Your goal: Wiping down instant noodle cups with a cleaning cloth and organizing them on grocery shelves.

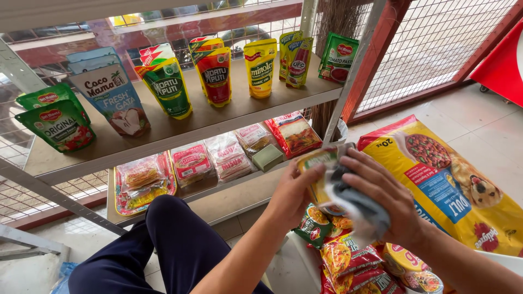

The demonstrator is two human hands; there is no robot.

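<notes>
your left hand [291,190] grips the yellow pouch [317,163] upright from behind while your right hand [381,198], closed on a grey cloth [354,204], presses against its front.

Grey cloth [357,204] against yellow-and-green packet [318,163]. Right of the packet: yellow dog-food bag [452,190], red top corner, blue label panel. Above the packet, on grey-beige shelf [218,117]: green pouch [169,87], red pouch [215,76], yellow pouch [260,68]. Trouser leg [163,245] navy.
</notes>
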